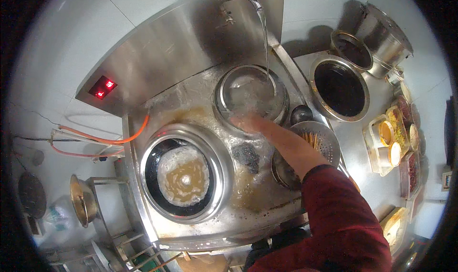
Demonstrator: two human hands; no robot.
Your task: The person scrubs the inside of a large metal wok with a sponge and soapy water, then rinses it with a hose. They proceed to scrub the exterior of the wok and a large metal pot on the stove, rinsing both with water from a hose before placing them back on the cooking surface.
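Note:
My right hand [247,122], blurred, reaches over the near rim of a round metal basin [218,104] of water. Its fingers are at or in the water, and whether they hold anything cannot be made out. A stream from the faucet [253,1] falls into the basin. To the left, frothy brownish liquid [184,177] bubbles in a wok with a wide steel rim [223,172]. Between wok and basin lies a dark mesh-like patch [246,157]. Beneath my forearm, a perforated strainer [331,139] carries a bamboo-coloured brush or stick bundle [312,140]. My left hand is out of view.
A dark ladle bowl [301,114] rests right of the basin. On the right counter stand a large pot of dark liquid [340,88], a smaller pot [352,50], a tall stockpot [384,32] and ingredient containers [388,147]. An orange hose [121,139] runs along the left.

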